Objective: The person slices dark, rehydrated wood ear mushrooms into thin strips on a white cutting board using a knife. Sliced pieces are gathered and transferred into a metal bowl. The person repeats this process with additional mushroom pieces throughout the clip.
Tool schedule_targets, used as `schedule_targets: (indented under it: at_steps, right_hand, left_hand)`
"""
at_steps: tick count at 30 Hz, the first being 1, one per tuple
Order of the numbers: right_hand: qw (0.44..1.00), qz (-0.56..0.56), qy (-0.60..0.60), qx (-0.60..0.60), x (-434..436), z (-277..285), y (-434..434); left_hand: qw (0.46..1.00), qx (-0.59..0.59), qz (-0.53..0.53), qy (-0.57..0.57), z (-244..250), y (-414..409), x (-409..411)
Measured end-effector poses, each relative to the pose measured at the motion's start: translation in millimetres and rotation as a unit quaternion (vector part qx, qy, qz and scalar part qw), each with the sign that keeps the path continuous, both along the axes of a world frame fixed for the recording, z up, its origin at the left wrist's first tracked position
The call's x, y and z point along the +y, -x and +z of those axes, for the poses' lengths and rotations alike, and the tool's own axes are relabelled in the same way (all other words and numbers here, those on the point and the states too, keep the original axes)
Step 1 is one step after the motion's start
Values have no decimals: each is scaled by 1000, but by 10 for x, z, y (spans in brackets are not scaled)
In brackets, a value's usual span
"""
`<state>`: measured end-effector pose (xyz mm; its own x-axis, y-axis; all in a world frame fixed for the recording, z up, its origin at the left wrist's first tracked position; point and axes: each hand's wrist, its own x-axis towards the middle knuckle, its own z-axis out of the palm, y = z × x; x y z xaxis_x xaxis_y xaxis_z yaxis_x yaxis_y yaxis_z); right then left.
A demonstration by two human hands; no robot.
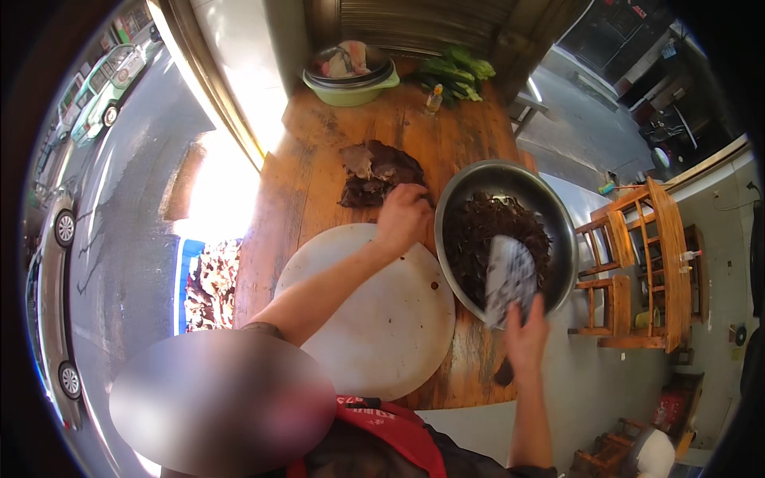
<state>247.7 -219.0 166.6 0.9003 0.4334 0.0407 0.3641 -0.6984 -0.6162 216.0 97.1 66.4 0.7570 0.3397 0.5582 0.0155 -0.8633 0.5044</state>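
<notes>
My right hand (pixel 527 331) grips a cleaver (pixel 508 272) whose broad blade is blurred and carries dark bits. The blade is over the near part of a large steel bowl (pixel 443 197) that holds dark shredded strips, apparently wood ear fungus (pixel 508 227). A dark handle end shows below my hand. My left hand (pixel 409 209) is at the near right edge of a pile of dark, leafy wood ear pieces (pixel 376 170) on the table. Its fingers are curled, and their tips are partly hidden. Beneath my left forearm lies a round, pale chopping board (pixel 382 322) with a few dark specks.
A worn wooden table (pixel 305 173) carries all this. At its far end are a metal bowl in a green basin (pixel 349 92), a small bottle (pixel 434 100) and green leafy vegetables (pixel 454 74). A blue crate (pixel 190 287) of fungus stands left; wooden chairs (pixel 612 239) stand right.
</notes>
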Motion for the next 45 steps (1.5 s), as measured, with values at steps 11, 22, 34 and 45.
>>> schedule_targets:
  at_steps: [11, 22, 34, 45]
  right_hand:
    - [988, 102, 28, 109, 27, -1564, 636]
    - [984, 159, -46, 71, -25, -866, 789]
    - [655, 168, -395, 623, 1342, -710, 437]
    - [881, 467, 2, -76, 1012, -1311, 714]
  left_hand:
    - [936, 302, 81, -164, -413, -308, 1245]
    - [928, 26, 82, 362, 900, 271, 1619]
    - [727, 57, -32, 683, 1363, 1755, 291]
    - [911, 396, -66, -95, -85, 2765, -504]
